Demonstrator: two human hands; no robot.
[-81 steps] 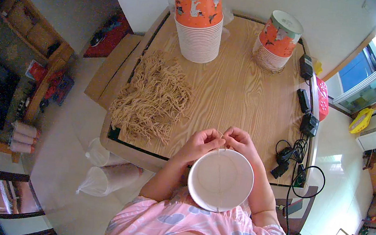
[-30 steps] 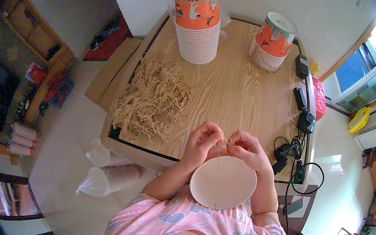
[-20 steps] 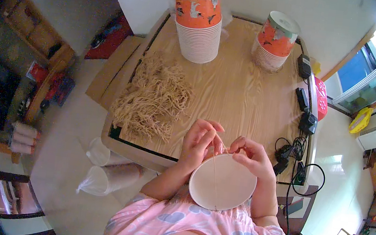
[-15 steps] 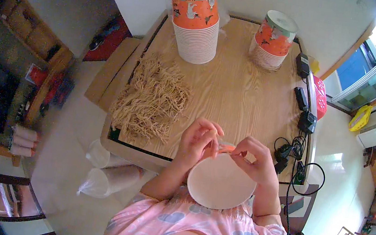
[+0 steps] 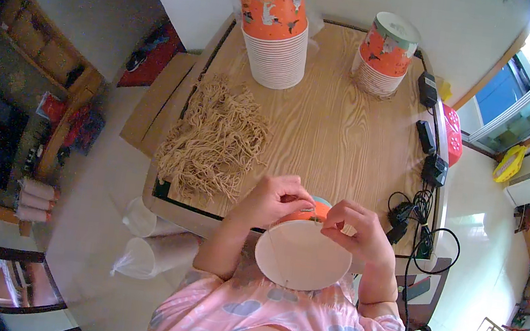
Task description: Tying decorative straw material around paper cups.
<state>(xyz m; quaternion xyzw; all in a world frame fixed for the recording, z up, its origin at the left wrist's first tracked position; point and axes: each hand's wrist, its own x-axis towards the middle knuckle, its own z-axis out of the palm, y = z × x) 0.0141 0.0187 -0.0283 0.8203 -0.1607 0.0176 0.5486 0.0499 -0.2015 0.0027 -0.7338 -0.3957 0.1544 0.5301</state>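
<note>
A paper bucket (image 5: 303, 259), white inside and orange and green outside, tilts at the table's near edge with its mouth toward me. At its far rim, my left hand (image 5: 279, 200) is closed in a pinch on a thin piece of tan twine (image 5: 317, 219). Close beside it, my right hand (image 5: 358, 228) pinches the twine at the rim too, fingertips bent inward. A thin strand seems to run across the bucket's white inside. The fingertips partly hide the twine. On the table to the left lies a loose heap of tan twine lengths (image 5: 218, 140).
A tall stack of upside-down paper buckets (image 5: 272, 54) stands at the table's back, a shorter stack (image 5: 386, 54) at back right. Black adapters (image 5: 435, 170) and tangled cables (image 5: 414, 217) line the right edge. Bagged white buckets (image 5: 158, 255) lie on the floor at left.
The bucket has shifted slightly left and tipped, showing more of its orange outside. My left hand has turned over and lowered toward the rim; my right hand has moved down slightly.
</note>
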